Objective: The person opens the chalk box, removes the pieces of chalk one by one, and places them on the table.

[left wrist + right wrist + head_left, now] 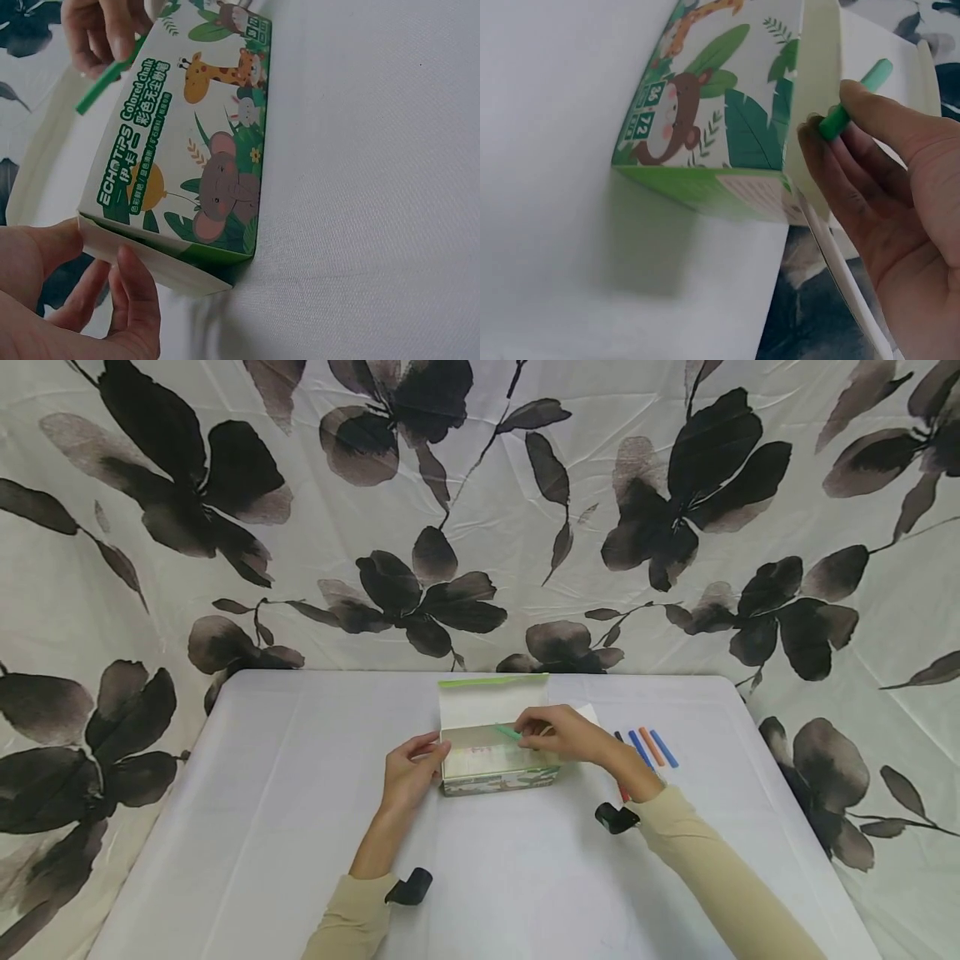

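Observation:
A box of colored chalk (501, 781), printed with cartoon animals, stands on the table with its lid (491, 697) raised at the back. My left hand (411, 772) is at the box's left end; in the left wrist view its thumb and fingers pinch the white end flap (161, 262). Over the open top, my right hand (558, 732) pinches a green chalk stick (855, 101) between thumb and fingers. The stick is tilted, its free end pointing left in the head view. The inside of the box is mostly hidden.
Right of the box, several chalk sticks lie on the white-covered table (300, 827): an orange stick (651, 746), a blue stick (664, 749) and others, partly behind my right forearm. A floral cloth (465, 510) hangs behind the table.

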Tool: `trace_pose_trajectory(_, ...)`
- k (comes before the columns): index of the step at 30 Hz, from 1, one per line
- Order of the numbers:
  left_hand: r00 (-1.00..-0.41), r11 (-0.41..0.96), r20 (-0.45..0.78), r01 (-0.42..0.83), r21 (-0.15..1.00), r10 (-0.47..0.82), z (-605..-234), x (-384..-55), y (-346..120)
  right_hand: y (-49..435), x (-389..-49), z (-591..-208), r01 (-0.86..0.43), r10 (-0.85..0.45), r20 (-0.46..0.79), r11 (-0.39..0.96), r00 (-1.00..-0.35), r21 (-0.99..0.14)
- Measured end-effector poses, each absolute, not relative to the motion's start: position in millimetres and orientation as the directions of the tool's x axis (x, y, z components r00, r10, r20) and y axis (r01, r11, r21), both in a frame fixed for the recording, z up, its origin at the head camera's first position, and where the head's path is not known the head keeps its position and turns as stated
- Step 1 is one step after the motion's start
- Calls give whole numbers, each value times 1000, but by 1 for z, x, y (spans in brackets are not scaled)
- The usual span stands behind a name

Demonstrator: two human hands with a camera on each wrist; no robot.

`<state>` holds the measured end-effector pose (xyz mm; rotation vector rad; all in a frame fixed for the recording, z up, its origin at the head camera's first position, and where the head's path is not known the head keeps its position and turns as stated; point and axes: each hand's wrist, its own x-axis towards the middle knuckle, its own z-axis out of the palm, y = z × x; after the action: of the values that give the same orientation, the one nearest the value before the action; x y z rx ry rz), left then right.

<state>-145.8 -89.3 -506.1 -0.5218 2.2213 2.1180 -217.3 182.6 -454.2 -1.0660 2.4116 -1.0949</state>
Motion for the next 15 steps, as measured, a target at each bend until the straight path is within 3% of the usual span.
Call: trace_pose_trajectory(15, -939, 33, -251, -266, 963, -233, -505, -145, -88, 223, -210, -432, -384, -573, 56, 470, -818, -794)
